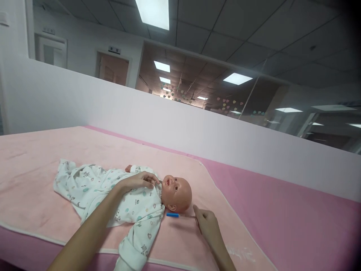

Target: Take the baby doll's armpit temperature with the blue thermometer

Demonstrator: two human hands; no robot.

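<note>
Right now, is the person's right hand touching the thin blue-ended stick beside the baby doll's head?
Touching. The head view shows the right hand with the blue-ended stick's thin end running in at its fingers.

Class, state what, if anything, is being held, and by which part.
The right hand holds a thin blue-ended stick by the end opposite the blue one.

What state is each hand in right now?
Left hand: open, resting on the clothed doll, by its upper chest.
Right hand: closed, holding a thin blue-ended stick.
</note>
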